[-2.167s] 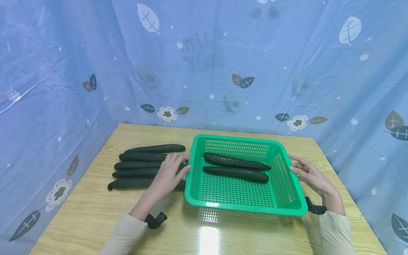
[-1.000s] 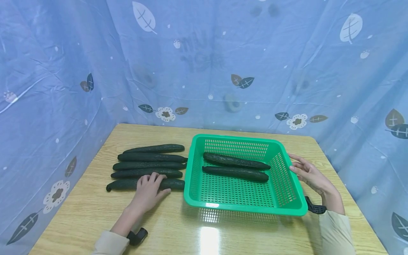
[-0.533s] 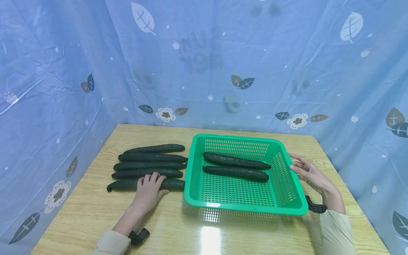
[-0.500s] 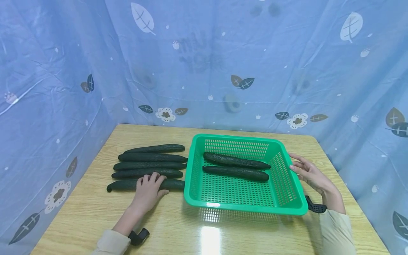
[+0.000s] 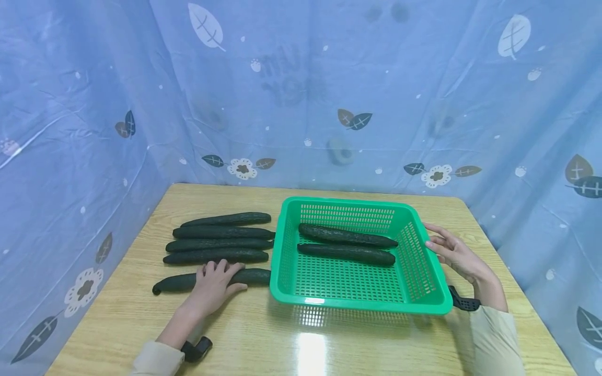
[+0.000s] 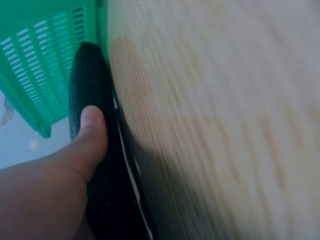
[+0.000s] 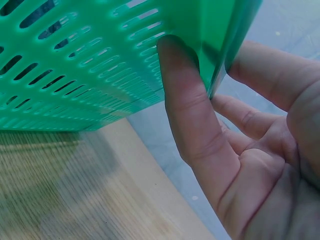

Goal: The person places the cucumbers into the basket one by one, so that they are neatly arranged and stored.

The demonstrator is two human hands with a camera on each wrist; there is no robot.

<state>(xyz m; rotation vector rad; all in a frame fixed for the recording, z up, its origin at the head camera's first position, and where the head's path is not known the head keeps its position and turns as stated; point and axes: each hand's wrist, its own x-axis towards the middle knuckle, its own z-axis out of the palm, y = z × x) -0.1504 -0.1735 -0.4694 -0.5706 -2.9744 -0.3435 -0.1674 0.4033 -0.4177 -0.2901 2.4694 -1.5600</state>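
In the head view, my left hand (image 5: 210, 288) lies over the nearest cucumber (image 5: 256, 277) on the left of the table and grips it. The left wrist view shows the thumb (image 6: 92, 122) along the side of that cucumber, whose end points at the basket. On the right stands a green plastic basket (image 5: 348, 304) with slotted walls and two cucumbers (image 5: 345, 253) lying side by side in it. My right hand (image 5: 458, 256) holds its right rim. In the right wrist view, one finger (image 7: 187, 105) presses the outer wall beneath the rim.
Behind the held cucumber, several more cucumbers (image 5: 223, 231) lie in a row, their right ends close to the basket's left side. Blue patterned cloth (image 5: 305, 104) closes off the back and sides of the wooden table (image 5: 263, 339). Each wrist wears a black mount (image 5: 196, 349).
My left hand left the basket's left rim, came down on the nearest cucumber and drew it slightly towards me, away from the row. The right hand stays at the basket's right rim.
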